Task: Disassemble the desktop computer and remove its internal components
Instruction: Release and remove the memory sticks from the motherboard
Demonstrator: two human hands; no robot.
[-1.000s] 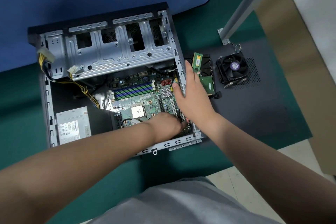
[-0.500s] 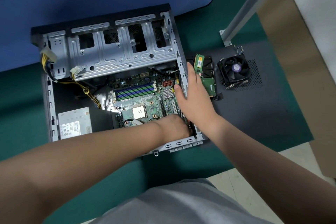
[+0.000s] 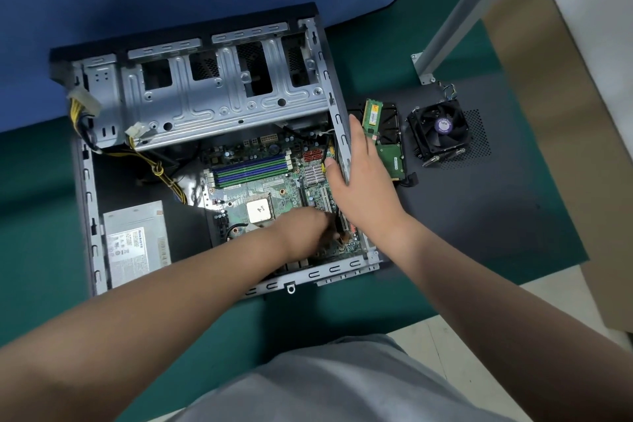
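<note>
The open desktop case [image 3: 92,216] lies flat on the green table, its drive cage [image 3: 219,92] swung up at the back. The green motherboard [image 3: 274,185] with a bare CPU [image 3: 259,210] sits inside on the right. My left hand [image 3: 308,233] reaches down onto the board's near right corner, fingers curled among the slots; what they hold is hidden. My right hand [image 3: 363,181] rests on the case's right wall [image 3: 337,127], thumb inside, fingers outside. The power supply [image 3: 137,243] sits at the near left, trailing yellow cables [image 3: 161,169].
The dark side panel [image 3: 496,209] lies right of the case. On it sit a hard drive [image 3: 392,151] with a green RAM stick [image 3: 371,115] on top, and a black cooler fan [image 3: 440,128]. A grey metal post [image 3: 469,7] rises at the back right.
My left hand has crept slightly further right over the board's near corner. My right hand keeps its place on the case wall.
</note>
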